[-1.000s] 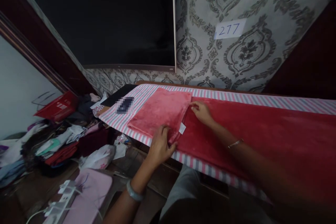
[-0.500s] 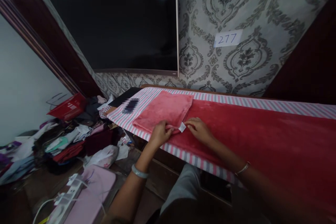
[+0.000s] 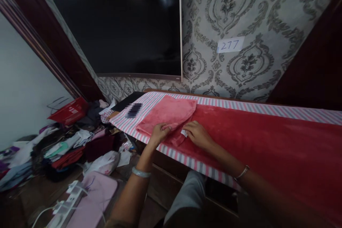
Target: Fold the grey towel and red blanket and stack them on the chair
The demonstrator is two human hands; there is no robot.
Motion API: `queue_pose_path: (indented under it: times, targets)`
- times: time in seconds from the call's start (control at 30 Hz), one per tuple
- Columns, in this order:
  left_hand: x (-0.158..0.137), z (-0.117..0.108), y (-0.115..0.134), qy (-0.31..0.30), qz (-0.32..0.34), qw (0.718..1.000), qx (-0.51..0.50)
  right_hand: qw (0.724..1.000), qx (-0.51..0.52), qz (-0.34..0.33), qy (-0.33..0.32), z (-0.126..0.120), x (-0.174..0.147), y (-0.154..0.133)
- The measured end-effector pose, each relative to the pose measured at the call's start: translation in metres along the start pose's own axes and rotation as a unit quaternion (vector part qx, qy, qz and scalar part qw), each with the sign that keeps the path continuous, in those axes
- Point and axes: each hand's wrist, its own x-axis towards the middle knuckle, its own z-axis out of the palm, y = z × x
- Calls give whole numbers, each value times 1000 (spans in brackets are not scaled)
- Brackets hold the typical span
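A red plush blanket (image 3: 256,131) lies spread along a table covered with a striped cloth (image 3: 184,155). Its left end is folded over, showing a lighter pink underside (image 3: 171,108). My left hand (image 3: 159,133) pinches the near edge of that folded flap, thumb on top. Just to the right, my right hand (image 3: 196,133) has its fingers closed on a small white label (image 3: 184,133) at the blanket's edge. Between the two hands the flap's edge is lifted a little. A bracelet circles each wrist.
A dark blurred object (image 3: 134,110) rests on the striped cloth at the left. Piled clothes (image 3: 69,149), a red basket (image 3: 70,110) and a power strip (image 3: 66,201) on a pink board (image 3: 100,192) are on the left. A television (image 3: 125,25) hangs behind.
My left hand has shifted slightly left with the flap's edge, which is more raised. My right hand has moved a little left and now holds the label.
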Motion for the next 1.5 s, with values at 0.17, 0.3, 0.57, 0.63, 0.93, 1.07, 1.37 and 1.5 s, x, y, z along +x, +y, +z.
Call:
queue_pose_path:
  times: [0.17, 0.3, 0.57, 0.63, 0.93, 1.07, 1.37, 1.5]
  targets:
    - [-3, -1, -1, 44, -6, 999, 10, 996, -40, 56, -57, 3, 6, -10]
    - [-3, 2, -2, 56, 4, 998, 15, 988, -54, 139, -48, 4, 0, -5]
    - [-12, -1, -3, 88, -45, 984, -145, 968, 175, 180, -5, 23, -3, 23]
    - [-13, -2, -3, 81, -58, 980, -173, 944, 265, 195, -1, 26, 1, 24]
    - [-10, -2, -3, 91, -80, 968, -219, 906, 375, 193, 22, 36, 7, 17]
    - [-10, -2, -4, 88, -75, 964, -241, 961, 256, 98, 40, 36, 2, 13]
    - [-11, -5, 2, 114, -68, 951, -279, 996, -40, 20, -79, 18, -1, -14]
    - [-11, -4, 2, 143, -56, 946, -286, 992, -64, 30, -107, 19, -2, -17]
